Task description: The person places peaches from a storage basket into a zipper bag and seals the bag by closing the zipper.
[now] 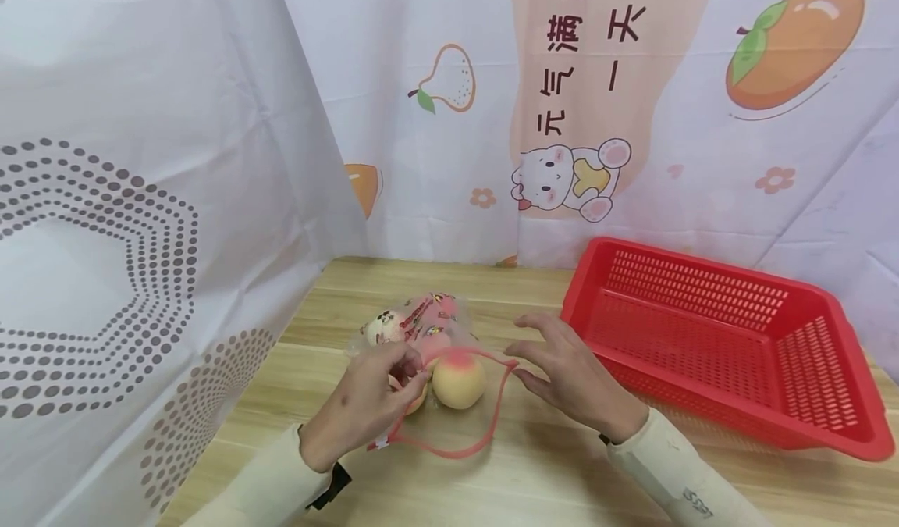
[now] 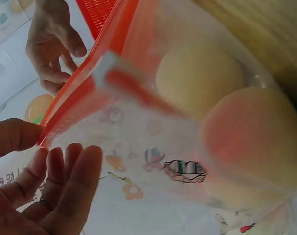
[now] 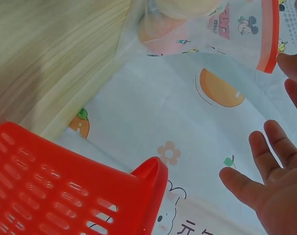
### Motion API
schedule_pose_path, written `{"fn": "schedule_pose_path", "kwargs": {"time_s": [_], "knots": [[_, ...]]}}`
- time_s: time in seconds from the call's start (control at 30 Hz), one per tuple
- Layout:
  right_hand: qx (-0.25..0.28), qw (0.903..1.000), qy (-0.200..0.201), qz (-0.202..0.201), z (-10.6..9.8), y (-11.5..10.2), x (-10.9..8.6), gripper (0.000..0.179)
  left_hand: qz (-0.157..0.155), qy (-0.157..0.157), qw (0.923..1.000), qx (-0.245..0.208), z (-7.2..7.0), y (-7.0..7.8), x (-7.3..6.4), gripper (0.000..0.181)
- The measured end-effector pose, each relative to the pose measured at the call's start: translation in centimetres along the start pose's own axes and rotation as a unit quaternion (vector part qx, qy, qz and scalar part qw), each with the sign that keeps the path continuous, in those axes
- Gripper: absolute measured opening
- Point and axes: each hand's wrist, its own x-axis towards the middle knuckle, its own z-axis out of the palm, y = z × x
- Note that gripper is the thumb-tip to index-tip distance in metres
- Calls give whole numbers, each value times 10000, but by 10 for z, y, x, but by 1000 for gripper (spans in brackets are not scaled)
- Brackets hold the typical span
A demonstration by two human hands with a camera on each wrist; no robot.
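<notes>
Peaches [image 1: 460, 379] lie inside a clear plastic zip bag with a red rim [image 1: 463, 454], its mouth spread wide in the head view. Cartoon figures are printed on the bag. At the left, my left hand [image 1: 372, 398] pinches the red rim between thumb and fingers, as the left wrist view shows near the rim's end [image 2: 46, 134]. My right hand [image 1: 565, 371] is at the opposite corner of the rim, fingers spread. In the right wrist view its thumb [image 3: 290, 63] lies at that corner, with the index finger apart from it.
Behind the open bag lies another printed clear bag [image 1: 428, 320] with round fruit in it. A red perforated basket [image 1: 691, 269] stands on the wooden table [image 1: 316, 316] to the right. Printed white cloth [image 1: 421, 12] hangs at the back and left.
</notes>
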Motion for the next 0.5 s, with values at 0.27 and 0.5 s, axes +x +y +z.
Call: {"fn": "schedule_pose_path", "kwargs": {"time_s": [0.27,0.5], "knots": [[40,9999,-84,119,1,1,-4,41,285,-94,9938,1075,5,-7,-22,28],[57,10000,15,17,0,0,-6,44,938,54,9792,1801,2,-21,-47,43]]}}
